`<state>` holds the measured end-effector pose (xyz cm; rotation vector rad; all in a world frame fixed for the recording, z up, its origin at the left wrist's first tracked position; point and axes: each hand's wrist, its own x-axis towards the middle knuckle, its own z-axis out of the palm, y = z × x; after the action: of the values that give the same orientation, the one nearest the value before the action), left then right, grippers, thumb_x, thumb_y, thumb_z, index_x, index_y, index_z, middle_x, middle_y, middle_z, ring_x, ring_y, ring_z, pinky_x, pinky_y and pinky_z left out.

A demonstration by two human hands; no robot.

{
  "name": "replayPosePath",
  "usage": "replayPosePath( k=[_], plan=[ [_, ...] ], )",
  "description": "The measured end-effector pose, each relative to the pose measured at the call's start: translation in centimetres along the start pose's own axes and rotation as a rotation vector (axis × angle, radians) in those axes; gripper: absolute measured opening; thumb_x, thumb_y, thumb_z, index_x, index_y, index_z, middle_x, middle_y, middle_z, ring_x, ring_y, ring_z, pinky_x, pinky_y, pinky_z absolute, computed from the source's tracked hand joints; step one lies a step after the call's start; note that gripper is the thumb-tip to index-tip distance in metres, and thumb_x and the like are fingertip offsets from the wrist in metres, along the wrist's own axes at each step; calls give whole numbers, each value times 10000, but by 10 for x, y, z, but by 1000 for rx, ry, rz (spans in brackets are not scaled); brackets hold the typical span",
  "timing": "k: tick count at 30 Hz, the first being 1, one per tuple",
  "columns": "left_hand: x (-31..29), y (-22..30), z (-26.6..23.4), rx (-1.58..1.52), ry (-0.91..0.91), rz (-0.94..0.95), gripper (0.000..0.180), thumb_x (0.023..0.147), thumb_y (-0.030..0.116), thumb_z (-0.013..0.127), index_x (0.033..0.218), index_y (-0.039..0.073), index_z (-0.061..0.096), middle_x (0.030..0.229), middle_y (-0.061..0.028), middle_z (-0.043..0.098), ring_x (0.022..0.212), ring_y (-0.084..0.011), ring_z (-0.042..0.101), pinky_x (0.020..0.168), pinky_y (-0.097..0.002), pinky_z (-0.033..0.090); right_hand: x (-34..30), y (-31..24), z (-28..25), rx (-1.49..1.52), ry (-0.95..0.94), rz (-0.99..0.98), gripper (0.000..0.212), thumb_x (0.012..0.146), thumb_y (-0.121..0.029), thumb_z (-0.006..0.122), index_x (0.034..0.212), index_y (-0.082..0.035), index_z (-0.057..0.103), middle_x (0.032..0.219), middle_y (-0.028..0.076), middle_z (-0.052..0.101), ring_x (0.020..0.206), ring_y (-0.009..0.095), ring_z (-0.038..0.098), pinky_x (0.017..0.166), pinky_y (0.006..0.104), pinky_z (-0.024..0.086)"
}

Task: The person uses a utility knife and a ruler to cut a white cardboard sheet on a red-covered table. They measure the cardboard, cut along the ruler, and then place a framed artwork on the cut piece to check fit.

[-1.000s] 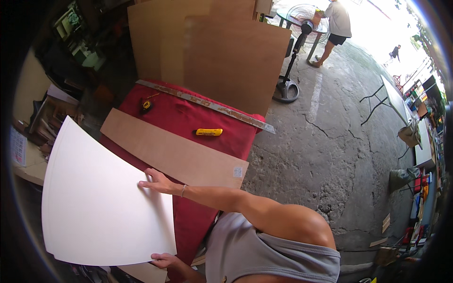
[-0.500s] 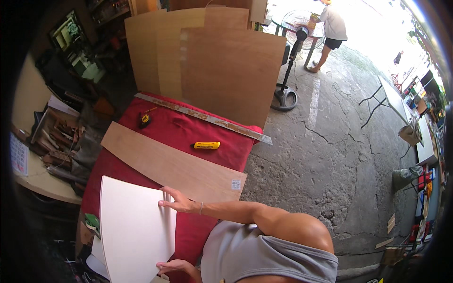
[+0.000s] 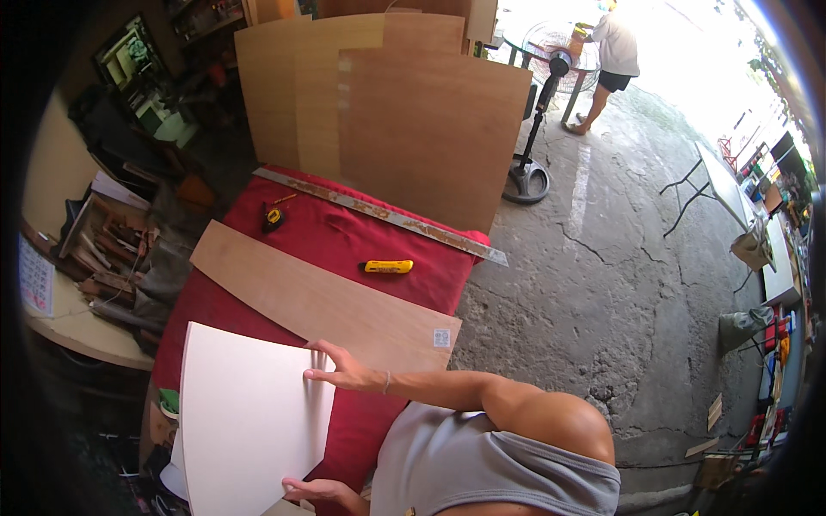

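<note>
wide fisheye worn on the head, looking down, hands (image 3: pixel 342 371) and red cloth (image 3: pixel 340 230) near, floor (image 3: pixel 564 292) farther off

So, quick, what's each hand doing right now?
Left hand: holding the white panel by its edge.
Right hand: holding the same panel, farther up that edge in the picture.

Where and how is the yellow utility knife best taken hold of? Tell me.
Take the utility knife across the middle of its yellow body, preferably from above, closing on its two long sides. It lies flat on the red cloth, lengthwise roughly left to right, with bare cloth along both sides. Whether a blade is out is too small to tell.
</note>
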<state>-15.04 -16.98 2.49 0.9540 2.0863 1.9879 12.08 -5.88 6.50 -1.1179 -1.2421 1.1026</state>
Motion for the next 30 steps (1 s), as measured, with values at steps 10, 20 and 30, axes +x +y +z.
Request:
replayPosePath(
  k=[10,20,30],
  plan=[
    [54,143,-44,179,162,579,566,957,375,529,1222,-124,481,1174,-264,523,1093,-320,531,930,-416,440,4,5,1,-9,67,-69,472,902,-417,635,1139,-14,570,1072,136,601,1038,252,560,909,388,453],
    [73,261,-32,222,159,920,499,954,312,559,1246,-91,518,1095,-232,597,985,-310,605,845,-414,500,10,13,0,-22,67,-96,493,902,-418,626,1158,-2,560,1110,159,604,1045,294,567,904,407,455],
    [77,268,-22,78,261,591,516,987,260,511,1402,-18,380,1254,-210,532,1106,-302,556,940,-416,464,11,14,2,-13,75,-98,473,895,-403,646,1131,-1,565,1105,151,607,1050,284,567,909,400,456]
  ],
)
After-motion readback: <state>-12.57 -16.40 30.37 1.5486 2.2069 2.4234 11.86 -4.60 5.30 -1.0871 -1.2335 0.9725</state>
